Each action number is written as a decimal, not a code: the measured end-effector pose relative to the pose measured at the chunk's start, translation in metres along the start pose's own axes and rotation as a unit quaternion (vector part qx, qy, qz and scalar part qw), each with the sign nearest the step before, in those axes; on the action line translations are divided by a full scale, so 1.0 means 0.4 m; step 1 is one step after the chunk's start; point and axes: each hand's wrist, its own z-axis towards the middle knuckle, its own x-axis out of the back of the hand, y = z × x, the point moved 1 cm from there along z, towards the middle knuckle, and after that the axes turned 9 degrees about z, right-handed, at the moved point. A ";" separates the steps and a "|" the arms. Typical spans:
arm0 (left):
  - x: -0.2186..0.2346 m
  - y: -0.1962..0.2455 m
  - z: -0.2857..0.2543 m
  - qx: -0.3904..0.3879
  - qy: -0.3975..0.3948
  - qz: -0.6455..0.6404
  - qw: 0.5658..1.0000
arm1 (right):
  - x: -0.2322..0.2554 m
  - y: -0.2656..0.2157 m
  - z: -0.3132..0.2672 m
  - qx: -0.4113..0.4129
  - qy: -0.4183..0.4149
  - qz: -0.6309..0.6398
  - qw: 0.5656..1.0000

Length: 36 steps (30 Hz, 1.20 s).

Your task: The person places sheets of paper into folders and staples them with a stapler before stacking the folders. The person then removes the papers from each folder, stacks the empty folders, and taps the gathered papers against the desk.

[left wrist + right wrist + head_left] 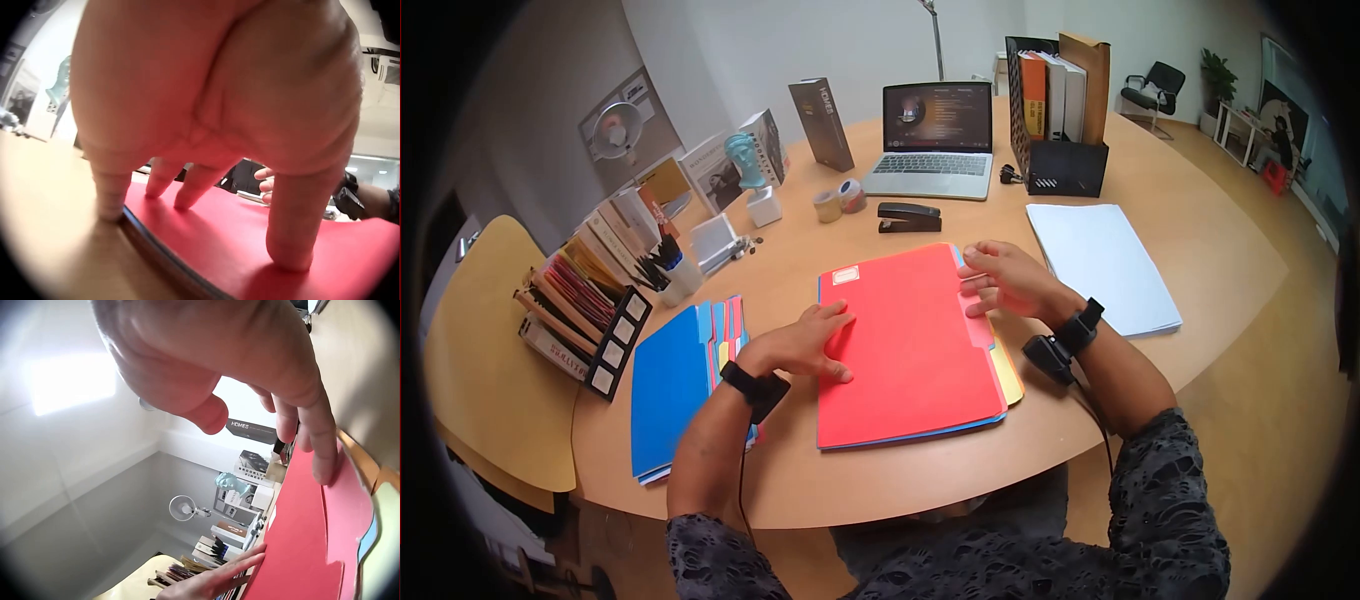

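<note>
Left hand [800, 342]: fingers and thumb spread, tips down on the red folder [905, 350], nothing pinched. In the left wrist view one fingertip sits right at the stack's left edge, so there's little folder under it. You'd do well to set it slightly inward and press evenly; an uneven push could skew the top sheet.

Right hand [1010, 280]: open, thumb raised clear, a fingertip touching the pink folder [350, 506] near its edge. No grip on anything there. Keep your touch light and flat; the tabs look thin and could bend if you push from above.

The stack lies flat in front of you, mid-table. Its right side is stepped: pink, then the yellow folder [1007, 378] sticking out furthest. A blue edge peeks out along the near side. Watch each layer separately, since they may slide at different rates.

Room: bare table [880, 495] between the stack and the near rim. The black stapler [909, 218] is just beyond the far edge, so go easy pushing away from you. White paper [1105, 268] bounds your right wrist; blue folders [668, 390] lie beside your left forearm, so keep that sleeve high
</note>
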 end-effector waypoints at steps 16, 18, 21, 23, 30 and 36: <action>0.049 -0.004 0.036 0.048 0.009 -0.052 0.997 | -0.116 -0.078 0.022 0.061 -0.082 -0.218 0.971; 0.033 -0.084 0.062 0.115 0.243 -0.267 0.926 | -0.154 -0.118 0.029 0.093 -0.098 -0.209 0.969; -0.020 -0.242 0.182 0.000 0.322 -0.496 0.806 | -0.219 -0.152 0.071 0.145 -0.156 -0.135 0.968; -0.045 -0.295 0.249 -0.072 0.321 -0.557 0.763 | -0.282 -0.138 0.066 0.166 -0.211 -0.044 0.962; -0.088 -0.248 0.228 -0.004 0.342 -0.695 0.633 | -0.238 -0.025 0.012 0.245 -0.182 -0.459 0.834; -0.230 -0.361 0.206 -0.098 0.360 -0.724 0.580 | 0.130 -0.115 0.005 0.151 0.163 -0.610 0.761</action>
